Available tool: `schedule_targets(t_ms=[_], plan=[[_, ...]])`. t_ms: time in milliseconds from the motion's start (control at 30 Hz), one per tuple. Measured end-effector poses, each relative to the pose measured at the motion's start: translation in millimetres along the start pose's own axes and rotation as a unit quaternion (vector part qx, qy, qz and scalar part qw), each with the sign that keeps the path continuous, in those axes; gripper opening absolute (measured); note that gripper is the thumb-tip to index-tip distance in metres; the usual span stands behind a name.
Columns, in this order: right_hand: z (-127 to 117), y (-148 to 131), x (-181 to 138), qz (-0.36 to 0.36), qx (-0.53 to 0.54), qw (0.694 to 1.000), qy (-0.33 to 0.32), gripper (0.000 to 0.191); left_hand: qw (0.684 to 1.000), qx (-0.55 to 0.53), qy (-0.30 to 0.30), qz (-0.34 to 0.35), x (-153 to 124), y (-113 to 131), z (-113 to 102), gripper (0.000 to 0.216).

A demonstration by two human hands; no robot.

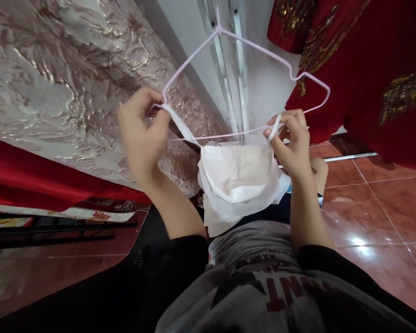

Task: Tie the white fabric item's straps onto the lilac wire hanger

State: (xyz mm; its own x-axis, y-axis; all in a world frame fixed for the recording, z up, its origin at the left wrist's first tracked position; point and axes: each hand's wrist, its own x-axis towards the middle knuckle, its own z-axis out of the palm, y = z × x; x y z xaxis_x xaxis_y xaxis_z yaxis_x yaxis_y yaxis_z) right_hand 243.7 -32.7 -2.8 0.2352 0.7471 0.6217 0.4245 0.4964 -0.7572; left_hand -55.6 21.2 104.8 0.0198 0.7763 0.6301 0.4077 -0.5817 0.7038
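Observation:
A thin pale-pink hanger (260, 47) hangs in front of me, its hook near the top edge. From it a sheer white garment (241, 171) with thin straps droops over my lap. My left hand (142, 129) is closed at the hanger's left shoulder notch, pinching the end of a white strap (183, 124) there. With thumb and fingers, my right hand (291, 136) holds the other strap (275, 127) in a loop beside the hanger's lower bar. The garment's neckline sags open between the two straps.
Pinkish, gold-patterned fabric (72, 83) hangs close on the left, with red cloth (55, 175) below it. Red dresses with gold sequins (364, 83) hang on the right. Metal rails (229, 78) stand behind the hanger. Reddish tiles (377, 203) cover the floor.

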Motion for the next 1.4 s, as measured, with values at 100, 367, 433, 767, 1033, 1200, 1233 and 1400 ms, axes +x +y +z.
schedule_targets(t_ms=[100,367,433,767,1033,1200,1233,1400], plan=[[-2,2,1,-0.016,-0.002,1.000,0.008,0.030,0.992,-0.079,0.097,0.002,-11,-23,13,0.028],[-4,2,-1,-0.040,-0.023,0.999,-0.014,0.026,0.913,-0.326,0.209,-0.130,-65,-60,80,0.040],[-10,9,0,-0.037,-0.018,0.999,0.009,0.026,0.916,-0.314,0.210,-0.131,-71,-55,92,0.038],[-64,26,55,-0.064,0.012,0.983,0.171,0.012,0.893,-0.360,0.209,-0.170,-67,-35,90,0.027],[-48,-45,70,-0.098,-0.108,0.989,-0.018,0.023,0.882,-0.360,0.245,-0.177,-65,-26,91,0.024],[-15,-36,30,-0.281,-0.019,0.951,0.129,0.035,0.897,-0.332,0.233,-0.177,-70,-28,90,0.025],[-7,-32,19,-0.253,0.002,0.957,0.141,0.030,0.904,-0.319,0.229,-0.172,-71,-29,90,0.026],[8,-5,-13,-0.065,-0.033,0.997,0.025,0.032,0.931,-0.278,0.215,-0.101,-78,-38,91,0.034]])
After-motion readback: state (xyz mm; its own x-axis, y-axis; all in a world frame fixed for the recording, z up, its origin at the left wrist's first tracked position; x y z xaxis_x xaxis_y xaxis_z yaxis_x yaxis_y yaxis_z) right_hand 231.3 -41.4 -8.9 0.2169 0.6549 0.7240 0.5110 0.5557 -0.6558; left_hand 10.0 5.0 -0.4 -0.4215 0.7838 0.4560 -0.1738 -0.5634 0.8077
